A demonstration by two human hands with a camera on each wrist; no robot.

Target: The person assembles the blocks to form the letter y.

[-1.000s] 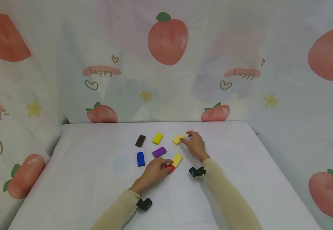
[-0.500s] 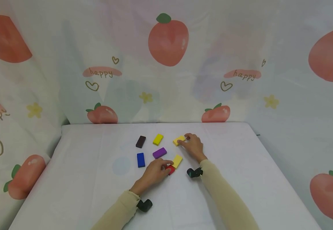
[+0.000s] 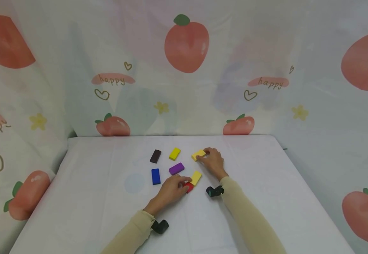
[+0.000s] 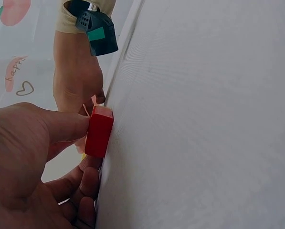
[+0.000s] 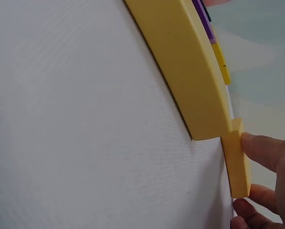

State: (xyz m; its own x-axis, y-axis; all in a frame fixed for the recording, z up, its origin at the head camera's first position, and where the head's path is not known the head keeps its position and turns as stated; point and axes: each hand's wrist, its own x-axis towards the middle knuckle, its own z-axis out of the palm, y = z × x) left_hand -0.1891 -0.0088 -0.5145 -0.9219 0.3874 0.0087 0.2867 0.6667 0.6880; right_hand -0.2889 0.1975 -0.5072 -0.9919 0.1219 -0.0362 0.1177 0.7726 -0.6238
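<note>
My left hand (image 3: 170, 190) pinches a small red block (image 3: 189, 187) lying on the white table. In the left wrist view the thumb presses one face of the red block (image 4: 99, 133), and the other fingers curl at its far end. A pale yellow block (image 3: 196, 178) lies against the red one, by the left fingertips. Farther back, my right hand (image 3: 213, 162) has thumb and fingers at opposite ends of another pale yellow block (image 3: 198, 155). The right wrist view shows the thumb against that block (image 5: 237, 164), with the nearer pale yellow block (image 5: 180, 67) large in front.
Left of the hands, a purple block (image 3: 176, 168), a bright yellow block (image 3: 174, 154), a dark brown block (image 3: 155, 156) and a blue block (image 3: 156, 176) lie apart on the white tablecloth (image 3: 107, 197). A patterned cloth backdrop (image 3: 184, 95) rises behind the table.
My right hand has moved slightly left and toward me, and its fingers have drawn in round the far pale yellow block. The left hand stays at the red block.
</note>
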